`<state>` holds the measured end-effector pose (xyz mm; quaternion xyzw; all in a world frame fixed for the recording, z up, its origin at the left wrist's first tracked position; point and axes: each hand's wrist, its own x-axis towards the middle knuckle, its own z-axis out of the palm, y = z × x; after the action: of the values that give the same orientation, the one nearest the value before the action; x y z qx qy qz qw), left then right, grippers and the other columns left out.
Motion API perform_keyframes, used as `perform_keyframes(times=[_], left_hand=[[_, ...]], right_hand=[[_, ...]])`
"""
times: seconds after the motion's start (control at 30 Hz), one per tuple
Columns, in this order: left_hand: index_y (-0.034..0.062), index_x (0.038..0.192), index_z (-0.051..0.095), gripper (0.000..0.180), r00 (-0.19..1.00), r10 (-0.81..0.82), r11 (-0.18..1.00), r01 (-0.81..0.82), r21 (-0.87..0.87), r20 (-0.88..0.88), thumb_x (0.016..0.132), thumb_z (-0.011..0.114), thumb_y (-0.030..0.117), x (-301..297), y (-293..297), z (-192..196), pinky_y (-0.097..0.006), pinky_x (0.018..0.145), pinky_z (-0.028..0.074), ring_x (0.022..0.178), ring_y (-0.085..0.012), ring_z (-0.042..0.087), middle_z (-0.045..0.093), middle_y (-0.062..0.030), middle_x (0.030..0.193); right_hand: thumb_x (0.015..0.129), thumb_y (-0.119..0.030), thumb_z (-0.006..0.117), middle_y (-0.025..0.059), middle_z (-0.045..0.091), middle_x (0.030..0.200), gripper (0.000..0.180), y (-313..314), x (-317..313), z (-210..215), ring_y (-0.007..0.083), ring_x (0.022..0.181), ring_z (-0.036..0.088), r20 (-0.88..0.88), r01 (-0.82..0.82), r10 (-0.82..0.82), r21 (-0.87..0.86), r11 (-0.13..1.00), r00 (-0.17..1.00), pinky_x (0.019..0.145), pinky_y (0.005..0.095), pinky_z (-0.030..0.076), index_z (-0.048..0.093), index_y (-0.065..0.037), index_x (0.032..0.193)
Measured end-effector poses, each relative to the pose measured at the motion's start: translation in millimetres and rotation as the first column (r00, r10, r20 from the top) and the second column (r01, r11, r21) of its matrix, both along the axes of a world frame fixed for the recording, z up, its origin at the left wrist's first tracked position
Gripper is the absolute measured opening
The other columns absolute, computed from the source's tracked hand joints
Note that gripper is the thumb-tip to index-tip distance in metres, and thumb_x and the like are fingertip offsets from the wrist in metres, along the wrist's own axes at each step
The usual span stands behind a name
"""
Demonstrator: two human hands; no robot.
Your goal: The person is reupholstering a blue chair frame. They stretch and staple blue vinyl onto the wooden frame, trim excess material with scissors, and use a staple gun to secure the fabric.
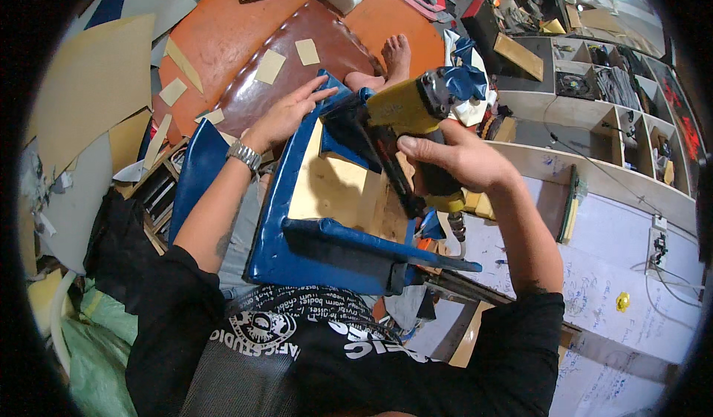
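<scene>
On my lap, tipped up on its edge, sits the blue vinyl seat panel (297, 224), its bare plywood underside (334, 187) facing me and the vinyl wrapped over the rim. My left hand (286, 114) lies spread flat at the far top corner, fingers wide, pressing the blue cover down over the edge; the wristwatch (244, 154) sits just below it. If that hand eases off, I judge the vinyl would slacken and wrinkle before it is fixed.

Moving right, the dark nose of the yellow pneumatic staple gun (401, 109) rests against the upper edge of the panel, close to my left fingertips. That closeness is the main worry: a slip of the nose toward the hand could drive a staple into a finger. A tilted nose could also leave a staple proud or tear the cover.

My right hand (453, 157) is closed around the gun's grip; I cannot tell whether a finger rests on the trigger. The panel rests only on my legs, so it could rock under the gun's kick. My bare foot (396, 53) lies beyond on the orange floor covering (223, 38).
</scene>
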<state>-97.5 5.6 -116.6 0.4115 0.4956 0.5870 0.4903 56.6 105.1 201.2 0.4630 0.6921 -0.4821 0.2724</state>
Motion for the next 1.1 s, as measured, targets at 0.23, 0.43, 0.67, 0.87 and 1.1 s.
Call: perform_keyframes(times=[0.23,0.43,0.67,0.87,1.1], left_hand=[[0.0018,0.167,0.029,0.062,0.980,0.041,0.994,-0.059,0.091,0.193,0.106,0.039,0.010,12,-7,-3,-0.033,0.127,0.026,0.152,-0.0192,0.042,0.052,-0.0078,0.163],[0.0020,0.166,0.033,0.062,0.964,0.078,0.996,-0.087,0.022,0.255,0.105,0.038,0.006,14,-7,3,-0.033,0.127,0.027,0.152,-0.0213,0.043,0.052,-0.0136,0.163],[0.0014,0.166,0.034,0.061,0.941,0.126,0.991,-0.131,-0.006,0.314,0.105,0.037,0.006,16,-14,4,-0.034,0.127,0.027,0.154,-0.0233,0.042,0.050,-0.0170,0.163],[0.0004,0.164,0.034,0.061,0.993,0.051,0.999,-0.052,0.006,0.111,0.104,0.039,0.008,1,-15,-4,-0.035,0.128,0.025,0.154,-0.0221,0.040,0.047,-0.0140,0.166],[0.0061,0.162,0.043,0.059,0.992,0.082,0.964,-0.054,-0.260,0.095,0.110,0.047,0.033,-31,-22,-6,-0.031,0.099,0.051,0.127,-0.0203,0.064,0.057,-0.0048,0.159]], right_hand=[[0.102,-0.037,0.071,0.0071,0.069,0.089,0.043,-17,-10,-58,0.0154,0.066,0.067,0.023,0.110,-0.110,-0.017,0.994,0.994,0.055,0.0334,0.057,0.067,0.002,0.120],[0.101,-0.034,0.070,0.0099,0.069,0.087,0.041,-9,-22,-81,0.0178,0.058,0.066,0.068,0.108,-0.102,-0.102,0.989,0.992,0.049,0.0331,0.056,0.066,0.003,0.116],[0.100,-0.031,0.069,0.0094,0.068,0.083,0.037,-11,-29,-103,0.0190,0.055,0.064,0.084,0.080,-0.070,-0.131,0.988,0.994,0.048,0.0335,0.054,0.067,0.003,0.116],[0.101,-0.041,0.072,0.0054,0.069,0.089,0.042,2,17,-33,0.0134,0.072,0.066,-0.076,-0.178,0.203,0.252,0.951,0.976,0.059,0.0300,0.054,0.071,-0.003,0.119],[0.106,-0.049,0.065,0.0033,0.066,0.079,0.045,-4,234,106,0.0135,0.064,0.062,-0.681,0.757,-0.376,0.428,0.493,0.629,0.059,0.0313,0.052,0.066,-0.004,0.111]])
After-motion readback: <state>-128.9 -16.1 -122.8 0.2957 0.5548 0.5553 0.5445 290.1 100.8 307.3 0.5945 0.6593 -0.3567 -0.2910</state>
